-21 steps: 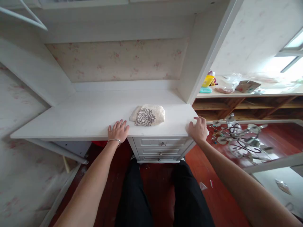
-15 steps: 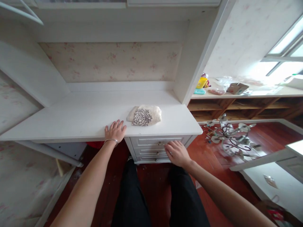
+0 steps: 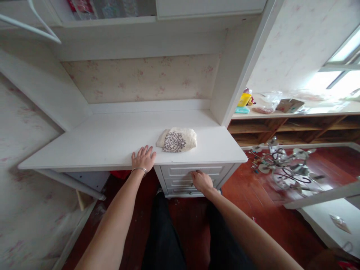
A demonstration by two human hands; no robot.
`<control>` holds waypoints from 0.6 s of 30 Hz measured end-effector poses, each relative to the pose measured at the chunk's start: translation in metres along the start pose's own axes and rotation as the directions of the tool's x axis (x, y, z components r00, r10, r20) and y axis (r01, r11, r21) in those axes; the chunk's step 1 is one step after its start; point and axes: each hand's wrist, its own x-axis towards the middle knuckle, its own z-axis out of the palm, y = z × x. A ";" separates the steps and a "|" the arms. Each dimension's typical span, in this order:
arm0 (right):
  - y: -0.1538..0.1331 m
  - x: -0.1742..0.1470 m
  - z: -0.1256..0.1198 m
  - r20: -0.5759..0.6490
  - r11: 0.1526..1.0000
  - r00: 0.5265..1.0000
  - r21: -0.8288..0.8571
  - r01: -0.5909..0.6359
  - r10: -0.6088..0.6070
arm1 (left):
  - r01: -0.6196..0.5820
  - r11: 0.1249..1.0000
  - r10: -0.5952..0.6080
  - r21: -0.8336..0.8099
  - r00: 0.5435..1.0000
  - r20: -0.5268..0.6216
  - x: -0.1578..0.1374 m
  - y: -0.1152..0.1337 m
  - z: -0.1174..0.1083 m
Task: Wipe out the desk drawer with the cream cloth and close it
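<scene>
At the far left, pale floral wallpaper (image 3: 21, 225) fills the side of the frame, and here comes the long white tabletop (image 3: 112, 138) stretching across the middle. On its front edge, just left of centre, there's the left hand (image 3: 143, 159), palm down, fingers fanned wide, a slim silver bangle (image 3: 144, 171) at the wrist. Just beyond those fingertips, at centre, lies a folded cream cloth with a dark scrolling pattern (image 3: 180, 140), clear of both hands. Below it stands a white panelled drawer cabinet (image 3: 176, 183), and the right hand (image 3: 201, 180) is right at its top drawer (image 3: 177, 171), fingers curled in against the front; whether they pinch a knob, one cannot tell, the hand covers the spot. Over to the right, a yellow plastic container (image 3: 244, 99) sits on a low wooden shelf unit (image 3: 253, 128), and a metal-and-glass chandelier (image 3: 300, 169) rests on the red floor (image 3: 261, 202).
</scene>
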 end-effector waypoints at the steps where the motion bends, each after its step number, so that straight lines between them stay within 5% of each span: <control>1: -0.001 -0.003 -0.001 -0.002 1.000 1.000 0.000 -0.004 0.004 | 0.001 1.000 -0.001 0.001 1.000 0.003 0.000 0.000 0.000; 5: -0.001 -0.034 0.002 -0.017 0.999 0.999 -0.008 -0.032 0.032 | -0.003 1.000 0.003 -0.002 1.000 -0.009 0.001 0.000 0.001; 12: 0.009 -0.143 0.027 -0.026 0.996 0.996 0.044 0.083 -0.082 | -0.005 1.000 0.005 -0.014 1.000 0.011 0.003 -0.003 0.004; 18: 0.022 -0.231 0.069 0.109 0.979 0.994 0.202 0.004 -0.027 | -0.006 1.000 0.006 -0.005 1.000 0.023 0.004 -0.003 0.004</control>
